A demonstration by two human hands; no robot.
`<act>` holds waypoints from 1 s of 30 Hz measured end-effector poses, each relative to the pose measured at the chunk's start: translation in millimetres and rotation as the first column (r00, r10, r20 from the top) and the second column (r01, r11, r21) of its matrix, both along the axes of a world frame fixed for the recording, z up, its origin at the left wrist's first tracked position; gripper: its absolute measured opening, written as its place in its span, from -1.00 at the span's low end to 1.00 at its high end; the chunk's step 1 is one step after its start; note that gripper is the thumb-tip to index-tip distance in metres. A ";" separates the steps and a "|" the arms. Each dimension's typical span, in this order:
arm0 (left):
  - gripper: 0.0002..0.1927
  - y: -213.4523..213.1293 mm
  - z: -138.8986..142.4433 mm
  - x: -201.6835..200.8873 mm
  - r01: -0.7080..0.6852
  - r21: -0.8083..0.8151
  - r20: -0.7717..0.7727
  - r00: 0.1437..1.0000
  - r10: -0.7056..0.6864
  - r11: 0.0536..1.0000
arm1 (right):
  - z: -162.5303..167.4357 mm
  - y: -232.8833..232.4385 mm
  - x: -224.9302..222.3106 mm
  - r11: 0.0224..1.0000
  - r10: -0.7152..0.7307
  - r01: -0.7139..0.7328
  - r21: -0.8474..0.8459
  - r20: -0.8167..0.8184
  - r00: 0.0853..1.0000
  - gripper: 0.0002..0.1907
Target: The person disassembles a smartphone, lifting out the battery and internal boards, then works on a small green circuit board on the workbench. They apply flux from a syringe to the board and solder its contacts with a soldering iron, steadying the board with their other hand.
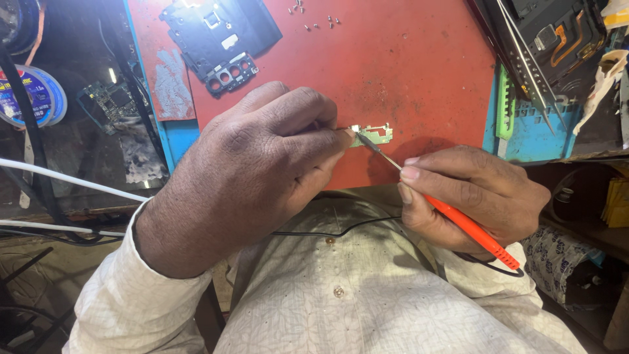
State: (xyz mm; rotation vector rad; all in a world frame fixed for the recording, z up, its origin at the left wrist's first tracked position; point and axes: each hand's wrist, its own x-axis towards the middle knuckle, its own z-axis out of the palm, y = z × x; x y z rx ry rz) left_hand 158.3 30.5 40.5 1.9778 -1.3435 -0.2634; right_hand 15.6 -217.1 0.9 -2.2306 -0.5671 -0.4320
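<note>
My left hand (255,170) pinches a small green circuit board (375,135) between thumb and fingertips, just above the near edge of the red work mat (406,72). My right hand (472,196) grips a thin tool with an orange handle (468,226). Its metal tip (370,145) touches the left end of the small board. Both hands hover close to my chest, over my white patterned shirt.
A black phone frame part (219,36) and several tiny screws (314,18) lie at the mat's far side. Tweezers (531,65) rest on a blue tray (544,128) at right. A green board (108,101) and tape rolls (36,95) sit left; white cables (65,183) cross there.
</note>
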 end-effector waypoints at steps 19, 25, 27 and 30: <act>-0.75 -2.7 1.1 -18.2 -0.110 0.016 -0.004 0.994 0.110 0.994 | 8.1 19.0 -17.3 0.989 -0.144 0.136 -0.059 -0.150 0.978 -0.67; -0.72 -3.2 1.2 -23.1 -0.126 0.014 -0.005 0.992 0.126 0.992 | 4.0 22.4 -21.7 0.984 -0.172 0.165 -0.070 -0.110 0.979 -0.69; -0.72 -3.0 1.2 -23.8 -0.122 0.018 -0.003 0.993 0.122 0.992 | 1.4 21.7 -18.7 0.984 -0.177 0.175 -0.046 -0.062 0.982 -0.69; -0.72 -2.5 1.9 -23.8 -0.118 0.031 0.011 0.993 0.117 0.993 | 0.4 19.2 -17.3 0.990 -0.137 0.133 -0.045 -0.080 0.987 -0.68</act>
